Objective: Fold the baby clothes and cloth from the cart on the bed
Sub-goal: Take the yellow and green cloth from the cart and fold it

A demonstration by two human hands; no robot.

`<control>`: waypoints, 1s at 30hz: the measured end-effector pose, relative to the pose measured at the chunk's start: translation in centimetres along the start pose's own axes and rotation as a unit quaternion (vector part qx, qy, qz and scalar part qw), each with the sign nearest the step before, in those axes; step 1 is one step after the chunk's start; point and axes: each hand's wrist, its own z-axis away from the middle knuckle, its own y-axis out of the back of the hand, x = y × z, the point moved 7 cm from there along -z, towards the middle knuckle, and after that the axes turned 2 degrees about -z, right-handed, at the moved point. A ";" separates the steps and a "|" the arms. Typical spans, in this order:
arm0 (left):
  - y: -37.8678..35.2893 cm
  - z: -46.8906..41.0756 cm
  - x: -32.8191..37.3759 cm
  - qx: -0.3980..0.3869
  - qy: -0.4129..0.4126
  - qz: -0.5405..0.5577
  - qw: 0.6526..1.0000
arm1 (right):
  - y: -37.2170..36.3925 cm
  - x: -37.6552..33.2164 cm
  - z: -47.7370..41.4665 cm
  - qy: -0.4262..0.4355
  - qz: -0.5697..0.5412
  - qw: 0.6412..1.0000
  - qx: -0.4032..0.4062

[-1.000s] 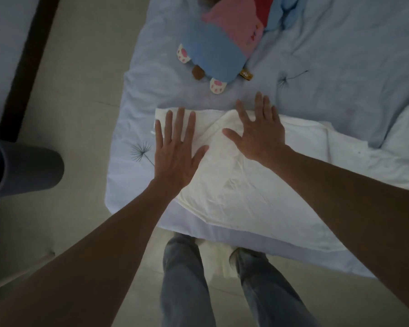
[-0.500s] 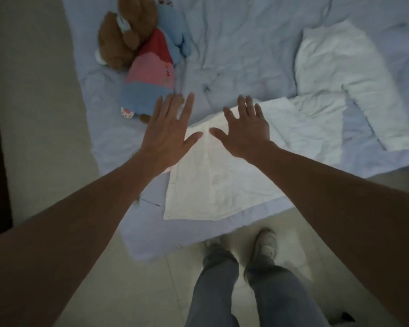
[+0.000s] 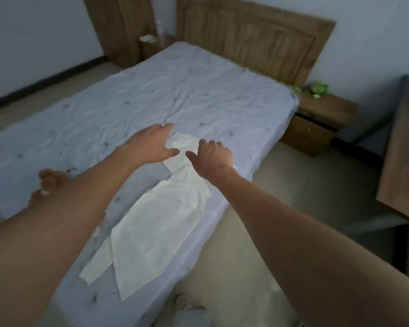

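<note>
A folded white cloth (image 3: 156, 227) lies flat along the near right edge of the bed (image 3: 151, 97), which has a pale blue sheet. Beyond it lies a white baby garment (image 3: 183, 143), partly covered by my hands. My left hand (image 3: 151, 145) hovers over the garment's left side with fingers loosely stretched. My right hand (image 3: 213, 156) is over its right side, fingers slightly curled, holding nothing that I can see. Whether either hand touches the garment is unclear.
A brown stuffed toy (image 3: 49, 182) peeks out behind my left forearm. A wooden headboard (image 3: 253, 36) stands at the far end, with a nightstand (image 3: 316, 119) at the bed's right. A wooden table (image 3: 401, 156) is at the right edge.
My head has swung up and right, so the whole bed shows. Both hands left the folded cloth and moved out over the white garment farther along the bed.
</note>
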 end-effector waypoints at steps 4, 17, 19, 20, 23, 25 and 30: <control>8.4 1.6 11.9 0.028 -0.077 -0.015 0.997 | 10.3 8.3 6.1 -0.065 -0.031 0.996 0.060; 16.4 11.7 39.6 0.092 -0.292 -0.070 0.950 | 26.3 24.2 26.7 -0.233 -0.055 0.944 0.229; 16.7 13.0 41.9 0.098 -0.329 -0.078 0.936 | 27.4 25.3 29.2 -0.255 -0.043 0.934 0.245; 16.9 13.6 42.9 0.101 -0.346 -0.083 0.929 | 27.9 25.8 30.5 -0.268 -0.039 0.930 0.249; 17.6 15.2 44.8 0.093 -0.379 -0.094 0.916 | 28.8 27.2 34.1 -0.317 -0.019 0.913 0.255; 18.0 16.0 45.5 0.087 -0.394 -0.096 0.910 | 29.6 27.4 36.0 -0.342 -0.013 0.900 0.269; 17.9 17.9 45.7 0.085 -0.446 -0.095 0.886 | 30.2 25.8 39.3 -0.389 -0.004 0.874 0.291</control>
